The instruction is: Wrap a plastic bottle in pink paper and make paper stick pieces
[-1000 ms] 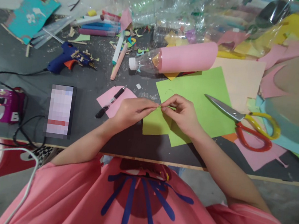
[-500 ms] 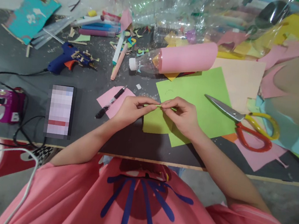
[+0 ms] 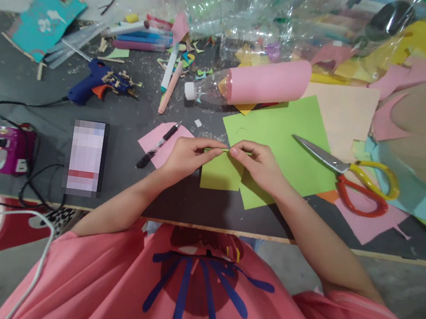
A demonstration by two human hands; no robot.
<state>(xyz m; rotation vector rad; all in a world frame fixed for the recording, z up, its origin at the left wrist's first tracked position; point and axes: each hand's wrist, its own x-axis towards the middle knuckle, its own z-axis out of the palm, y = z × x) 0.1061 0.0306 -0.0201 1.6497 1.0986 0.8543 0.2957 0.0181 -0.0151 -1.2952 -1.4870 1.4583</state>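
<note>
A small piece of green paper (image 3: 221,175) hangs between my hands, its upper edge pinched at both sides. My left hand (image 3: 192,155) grips the left part of that edge between thumb and fingers. My right hand (image 3: 255,161) pinches it on the right, fingertips almost meeting those of the left. Under and behind the right hand lies a large green sheet (image 3: 298,134). A black pen (image 3: 159,144) rests on a pink paper piece (image 3: 179,133) beside my left hand. Scissors (image 3: 347,172) with yellow and red handles lie right of my right hand.
A clear bottle wrapped in pink paper (image 3: 268,83) lies beyond my hands. To the left are a blue glue gun (image 3: 89,83), a phone (image 3: 85,157) and a purple box with cables (image 3: 10,151). Markers, paper scraps and clear plastic bottles (image 3: 257,3) crowd the back.
My right hand has shifted slightly, its fingers now flatter along the paper's edge. The small green paper has turned a little and hangs straighter. My left hand stays nearly in place.
</note>
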